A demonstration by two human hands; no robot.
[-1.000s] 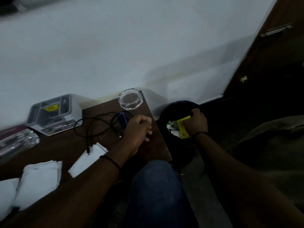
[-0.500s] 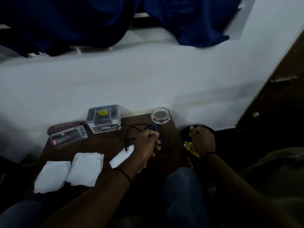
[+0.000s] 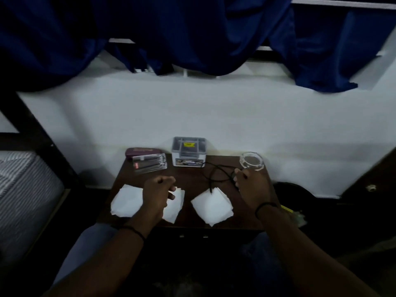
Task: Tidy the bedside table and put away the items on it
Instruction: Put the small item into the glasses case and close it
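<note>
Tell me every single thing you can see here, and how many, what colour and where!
bedside table: 1, dark brown, middle, against the wall
white paper stacks: 3, white, along the table's front
grey box: 1, grey with a yellow label, back middle of the table
clear packet: 1, see-through, back left, partly on the maroon case
maroon case: 1, maroon, back left corner
glass ashtray: 1, clear, back right corner
black cable: 1, black, between box and ashtray
curtain: 1, dark blue, top
wall: 1, white, behind the table
bed: 1, striped grey, far left
left hand: 1, over the papers
right hand: 1, at the cable
</note>
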